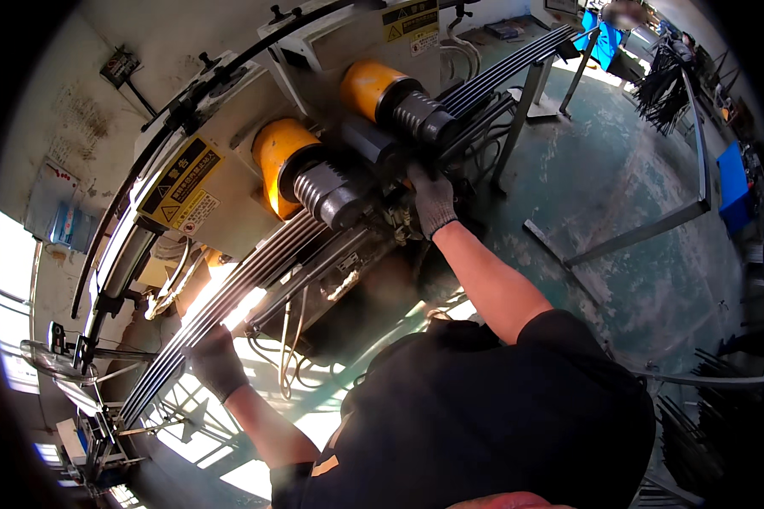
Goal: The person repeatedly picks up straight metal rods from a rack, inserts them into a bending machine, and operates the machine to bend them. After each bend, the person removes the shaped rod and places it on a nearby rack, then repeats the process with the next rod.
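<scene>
The metal bars lie side by side in a bundle along the front edge of the machine and extend past its left end; bars also show beyond its right end on a stand, but the rollers hide the stretch between, so I cannot confirm one continuous run. I judge the step in hand to be guiding the bars at the machine; the next move would call for even support at the left and fingers clear of the rollers. The gloved left hand is at the bundle's near side, toward the machine's left end, apparently touching it; I cannot tell whether it grips. The gloved right hand reaches in at the front edge, just beside the dark block between the left roller and right roller; its fingers are too dark for me to tell closed from open. Orange housings back the rollers; green floor lies beyond the right end.
</scene>
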`<action>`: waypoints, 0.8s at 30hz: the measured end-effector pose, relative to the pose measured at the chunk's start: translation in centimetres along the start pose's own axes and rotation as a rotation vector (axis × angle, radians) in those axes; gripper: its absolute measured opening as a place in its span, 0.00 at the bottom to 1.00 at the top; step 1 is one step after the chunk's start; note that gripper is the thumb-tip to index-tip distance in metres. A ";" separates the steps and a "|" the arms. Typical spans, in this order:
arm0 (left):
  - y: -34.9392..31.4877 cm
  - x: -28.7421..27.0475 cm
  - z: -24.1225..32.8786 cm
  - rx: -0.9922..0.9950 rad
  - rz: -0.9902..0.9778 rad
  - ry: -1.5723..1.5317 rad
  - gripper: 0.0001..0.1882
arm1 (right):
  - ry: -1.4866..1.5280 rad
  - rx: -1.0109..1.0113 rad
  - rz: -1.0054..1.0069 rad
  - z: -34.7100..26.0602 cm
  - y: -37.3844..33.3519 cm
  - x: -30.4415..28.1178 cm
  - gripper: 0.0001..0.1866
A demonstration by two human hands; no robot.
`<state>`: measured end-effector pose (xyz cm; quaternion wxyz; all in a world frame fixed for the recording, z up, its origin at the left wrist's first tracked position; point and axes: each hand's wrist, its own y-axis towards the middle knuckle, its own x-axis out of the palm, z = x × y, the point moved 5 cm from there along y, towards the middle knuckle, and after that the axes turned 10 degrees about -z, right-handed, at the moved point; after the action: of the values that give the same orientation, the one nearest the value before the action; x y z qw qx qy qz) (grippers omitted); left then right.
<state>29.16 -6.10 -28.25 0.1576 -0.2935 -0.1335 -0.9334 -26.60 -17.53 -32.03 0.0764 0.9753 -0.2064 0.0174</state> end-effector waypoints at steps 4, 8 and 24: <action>2.5 4.7 6.0 0.121 -0.110 0.040 0.31 | -0.054 0.118 0.099 1.5 2.7 0.3 0.23; 4.3 10.9 11.5 0.149 0.005 0.251 0.33 | -0.304 0.182 0.178 1.1 4.6 0.8 0.27; 7.6 35.3 10.6 0.392 -0.380 0.722 0.15 | 0.305 0.089 0.031 4.3 8.9 2.6 0.11</action>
<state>9.87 -17.10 2.18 0.0726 0.1161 -0.2956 -0.9455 -27.88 -27.27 -34.80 0.0634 0.9604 -0.2065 0.1757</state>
